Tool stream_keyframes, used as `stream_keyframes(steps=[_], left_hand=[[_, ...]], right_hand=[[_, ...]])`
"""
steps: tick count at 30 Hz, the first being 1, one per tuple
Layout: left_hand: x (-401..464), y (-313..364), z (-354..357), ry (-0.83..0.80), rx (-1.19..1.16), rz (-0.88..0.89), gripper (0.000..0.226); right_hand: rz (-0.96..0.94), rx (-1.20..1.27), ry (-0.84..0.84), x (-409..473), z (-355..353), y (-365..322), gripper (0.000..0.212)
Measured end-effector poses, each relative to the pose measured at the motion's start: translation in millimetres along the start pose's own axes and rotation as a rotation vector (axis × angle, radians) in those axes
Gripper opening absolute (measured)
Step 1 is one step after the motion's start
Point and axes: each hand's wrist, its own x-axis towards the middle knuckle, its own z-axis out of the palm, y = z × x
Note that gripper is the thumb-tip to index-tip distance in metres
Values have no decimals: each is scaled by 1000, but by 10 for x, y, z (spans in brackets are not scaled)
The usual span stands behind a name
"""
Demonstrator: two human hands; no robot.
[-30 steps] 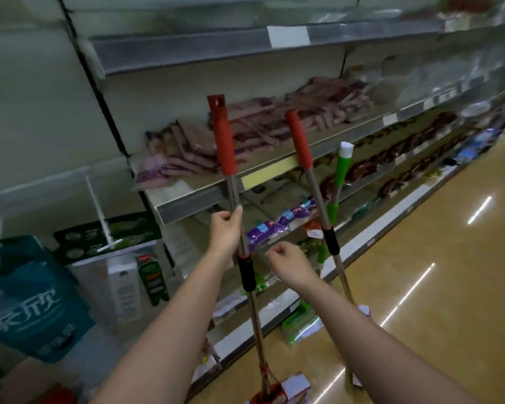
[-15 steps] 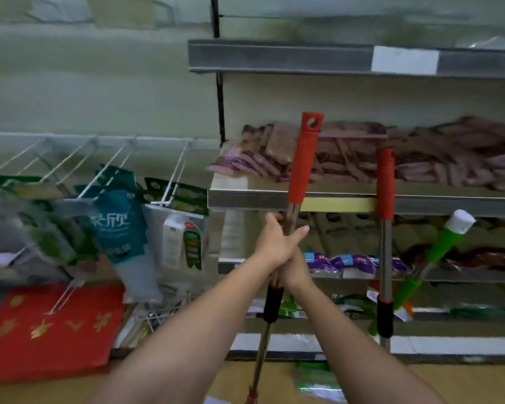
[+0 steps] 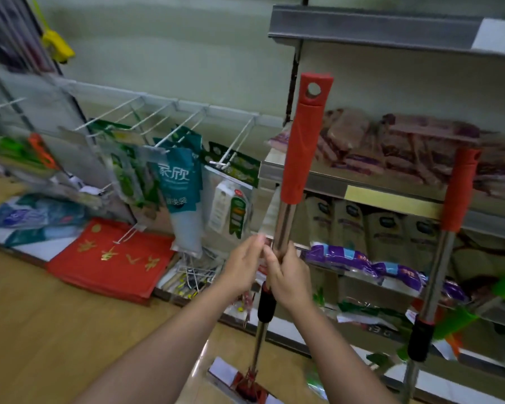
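Gripping the steel shaft of the red-handled mop, the right hand has its fingers curled tight round the pole, with the thumb side uppermost. The black collar on the shaft sits directly under that fist. The mop stands nearly upright, its top tilted a little to the right. Its red grip, with 1 hanging hole at the tip, rises well above the fingers. Its flat head rests on the wooden floor far below them.

The left hand is just left of the right fingers. Its own fingers are straight and pressed together, pointing up beside the shaft and holding nothing. Motion blur hides whether their tips touch the steel or the other hand.

Well apart to the right of the fingers, a 2nd mop with the same kind of red grip stands in front of the metal shelf. Just beyond the fingers and slightly right, purple packets lie on a lower tier. Left of the fingers, a teal bag hangs from white wire hooks. Further left and lower, a stack of red packets lies flat beside the floor.
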Motion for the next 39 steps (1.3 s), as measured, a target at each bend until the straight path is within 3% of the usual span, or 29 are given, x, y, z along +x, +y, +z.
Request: stream_keyframes(steps=[3, 6, 9, 11, 16, 19, 27, 30, 39], left_hand=[[-236, -255, -193, 102, 27, -90, 33], [-487, -496, -444, 90, 160, -162, 18], [-738, -738, -746, 28, 304, -178, 34], [-891, -774, -894, 39, 321, -176, 29], [-1216, -598, -1418, 226, 227, -96, 51], [-1385, -500, -1838, 321, 218, -88, 35], [-1581, -287, -2988, 569, 314, -35, 39], [-1566, -311, -3488, 666, 375, -45, 40], [-1233, -471, -5015, 867, 336, -125, 16]], right_hand=[[-103, -29, -35, -39, 119, -335, 32], [-235, -19, -43, -88, 212, -776, 34], [-350, 10, -36, -156, 306, -1231, 36], [-414, 49, -48, -234, 415, -1519, 36], [-525, 77, -60, -454, 780, -2217, 41], [-554, 137, -73, -516, 983, -2632, 44], [-637, 360, -224, -450, 1583, -3533, 48], [-660, 294, -329, -419, 2054, -3560, 32], [-737, 303, -512, 113, 3387, -4406, 33]])
